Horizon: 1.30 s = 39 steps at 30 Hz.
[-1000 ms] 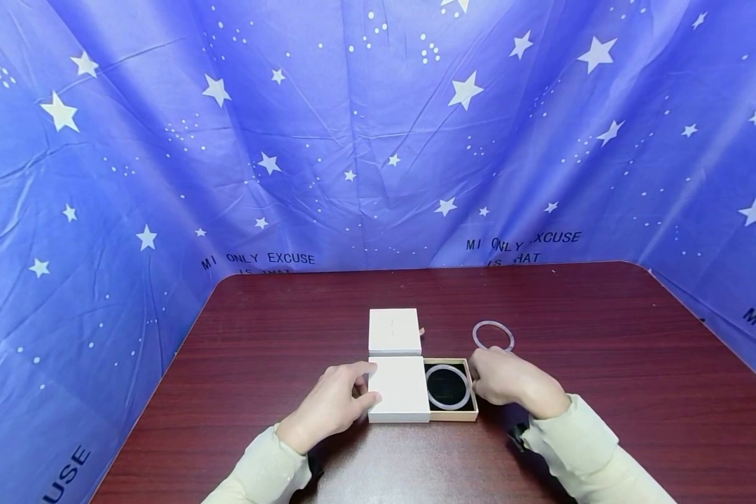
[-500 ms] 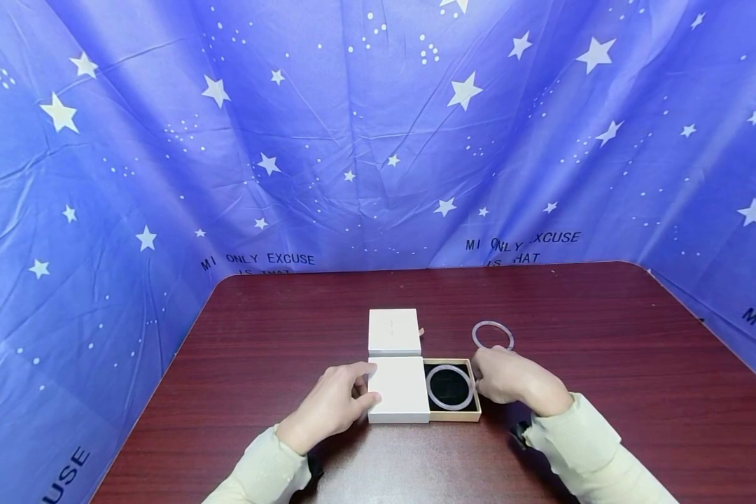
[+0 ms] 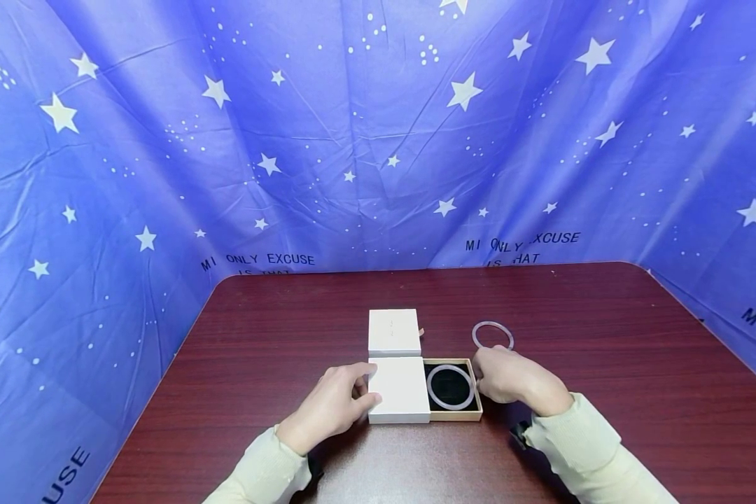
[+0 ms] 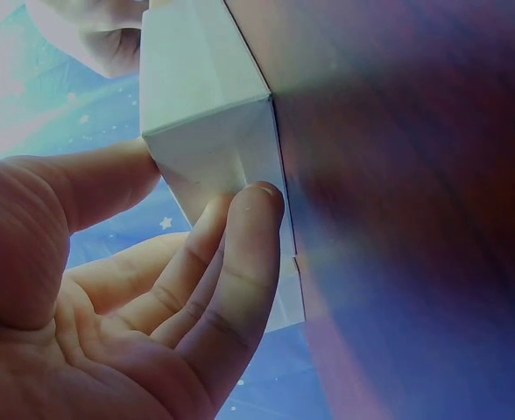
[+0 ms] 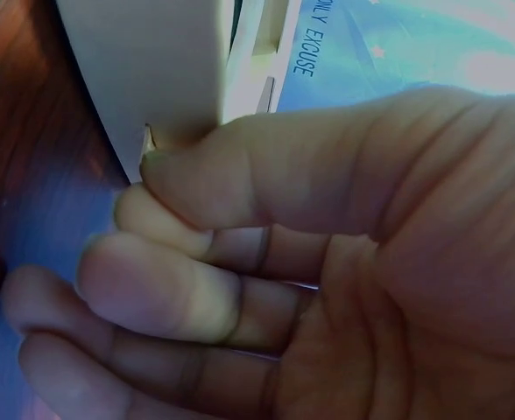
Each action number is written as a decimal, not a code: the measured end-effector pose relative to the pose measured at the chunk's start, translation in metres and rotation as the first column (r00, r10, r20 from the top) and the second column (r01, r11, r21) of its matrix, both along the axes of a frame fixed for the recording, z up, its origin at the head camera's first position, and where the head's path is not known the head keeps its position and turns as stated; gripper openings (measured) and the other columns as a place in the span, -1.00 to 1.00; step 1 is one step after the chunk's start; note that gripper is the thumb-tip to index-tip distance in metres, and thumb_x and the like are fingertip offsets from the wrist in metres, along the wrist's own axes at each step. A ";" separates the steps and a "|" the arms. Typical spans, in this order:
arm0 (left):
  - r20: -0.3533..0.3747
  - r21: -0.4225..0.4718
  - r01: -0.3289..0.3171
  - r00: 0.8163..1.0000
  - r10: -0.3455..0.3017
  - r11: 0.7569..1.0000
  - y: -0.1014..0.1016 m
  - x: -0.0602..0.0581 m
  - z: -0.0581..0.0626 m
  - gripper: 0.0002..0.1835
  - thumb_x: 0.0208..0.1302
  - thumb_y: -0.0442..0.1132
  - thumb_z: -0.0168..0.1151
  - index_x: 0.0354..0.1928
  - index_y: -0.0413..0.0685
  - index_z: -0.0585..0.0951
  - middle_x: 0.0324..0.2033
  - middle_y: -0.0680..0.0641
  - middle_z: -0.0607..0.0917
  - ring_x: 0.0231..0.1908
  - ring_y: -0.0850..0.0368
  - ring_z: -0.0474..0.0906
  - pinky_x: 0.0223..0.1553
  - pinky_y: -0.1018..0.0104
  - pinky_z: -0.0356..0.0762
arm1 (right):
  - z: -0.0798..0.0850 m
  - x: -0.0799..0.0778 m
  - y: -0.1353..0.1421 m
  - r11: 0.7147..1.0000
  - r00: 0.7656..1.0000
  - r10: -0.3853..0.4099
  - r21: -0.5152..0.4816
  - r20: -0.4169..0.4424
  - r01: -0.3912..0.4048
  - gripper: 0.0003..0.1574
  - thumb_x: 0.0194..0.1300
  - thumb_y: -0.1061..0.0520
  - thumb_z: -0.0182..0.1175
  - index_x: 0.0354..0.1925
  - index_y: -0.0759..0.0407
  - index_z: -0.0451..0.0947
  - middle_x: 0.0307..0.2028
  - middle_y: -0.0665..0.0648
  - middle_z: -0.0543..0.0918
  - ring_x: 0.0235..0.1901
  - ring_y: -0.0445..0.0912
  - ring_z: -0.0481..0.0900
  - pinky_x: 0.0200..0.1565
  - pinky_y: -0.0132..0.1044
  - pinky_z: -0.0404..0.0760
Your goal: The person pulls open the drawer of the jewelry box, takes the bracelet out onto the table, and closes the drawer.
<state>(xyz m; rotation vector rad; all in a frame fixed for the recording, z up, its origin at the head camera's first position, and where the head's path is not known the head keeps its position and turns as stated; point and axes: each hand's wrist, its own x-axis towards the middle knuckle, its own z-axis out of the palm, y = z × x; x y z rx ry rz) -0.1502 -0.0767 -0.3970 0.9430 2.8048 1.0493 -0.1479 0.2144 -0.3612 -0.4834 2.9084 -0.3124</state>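
Note:
My left hand (image 3: 330, 399) holds the left end of a white drawer box's outer sleeve (image 3: 398, 388). In the left wrist view, the thumb lies at one top corner while fingertips (image 4: 256, 203) press the end wall. From the sleeve's right side a tan-rimmed drawer (image 3: 455, 416) stands partly out, lined in black, with a pale lilac bangle (image 3: 450, 407) lying in it. At the drawer's right end, my right hand (image 3: 516, 378) pinches a small pull tab (image 5: 149, 140) between thumb and index finger; the tab is mostly hidden by the thumb.
A second white box (image 3: 393, 330), closed, with a short ribbon tab (image 3: 421, 332) on its right, stands directly behind the first. Another lilac bangle (image 3: 493, 324) lies on the dark red table (image 3: 277, 315) beyond my right hand. A blue star-patterned curtain (image 3: 365, 140) hangs behind the table.
The drawer has slid slightly farther right out of the sleeve, with my right hand and the bangle inside moving along. My left hand and the sleeve have stayed put.

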 end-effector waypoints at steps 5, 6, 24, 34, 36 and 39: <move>-0.008 -0.005 0.001 1.000 -0.001 1.000 0.000 0.000 -0.001 -0.84 0.16 -0.26 0.34 -0.36 -0.04 0.50 -0.66 0.21 0.46 -0.65 0.43 0.33 -0.49 0.45 0.38 | 0.000 -0.001 0.000 1.000 1.000 -0.015 0.008 0.001 0.015 -0.73 -0.01 0.29 0.20 -0.70 0.03 0.40 -0.69 -0.04 0.37 -0.53 -0.12 0.34 -0.42 -0.21 0.39; -0.007 -0.009 0.000 1.000 0.000 1.000 0.000 0.000 -0.001 -0.82 0.16 -0.25 0.34 -0.40 -0.03 0.48 -0.66 0.21 0.46 -0.65 0.42 0.33 -0.49 0.45 0.38 | 0.000 -0.001 0.000 1.000 1.000 -0.019 0.006 0.001 0.019 -0.73 0.00 0.28 0.20 -0.70 0.03 0.40 -0.68 -0.04 0.38 -0.53 -0.11 0.34 -0.43 -0.21 0.39; -0.013 -0.002 0.005 1.000 -0.005 1.000 0.000 0.001 0.001 -0.80 0.17 -0.28 0.33 -0.20 -0.13 0.55 -0.67 0.21 0.47 -0.65 0.43 0.35 -0.39 0.43 0.41 | 0.007 -0.002 -0.010 0.987 0.968 -0.140 -0.110 -0.211 0.119 -0.76 0.16 0.17 0.11 -0.61 0.03 0.35 -0.65 -0.04 0.37 -0.55 -0.14 0.38 -0.46 -0.16 0.38; 0.009 -0.014 0.002 1.000 -0.002 1.000 0.000 0.001 0.000 -0.83 0.18 -0.25 0.32 -0.35 -0.04 0.48 -0.67 0.22 0.47 -0.66 0.42 0.36 -0.42 0.43 0.40 | 0.009 0.001 -0.019 0.990 0.972 -0.101 -0.118 -0.213 0.078 -0.83 0.10 -0.01 0.28 -0.41 0.01 0.51 -0.47 -0.05 0.48 -0.45 -0.13 0.46 -0.41 -0.13 0.44; 0.011 -0.016 0.002 1.000 -0.002 1.000 0.001 0.001 0.000 -0.84 0.19 -0.25 0.32 -0.32 -0.05 0.49 -0.67 0.22 0.47 -0.66 0.43 0.35 -0.41 0.43 0.41 | 0.008 0.001 -0.020 0.992 0.974 -0.089 -0.110 -0.207 0.067 -0.80 0.11 -0.03 0.30 -0.37 0.02 0.53 -0.42 -0.04 0.51 -0.45 -0.13 0.48 -0.39 -0.12 0.46; 0.011 -0.017 0.000 1.000 0.001 1.000 0.001 0.001 0.000 -0.84 0.18 -0.25 0.32 -0.31 -0.06 0.50 -0.67 0.22 0.47 -0.65 0.43 0.35 -0.41 0.43 0.41 | 0.008 0.003 -0.023 0.993 0.977 -0.063 -0.107 -0.202 0.041 -0.78 0.10 -0.04 0.32 -0.34 0.02 0.54 -0.38 -0.04 0.51 -0.46 -0.14 0.47 -0.39 -0.15 0.45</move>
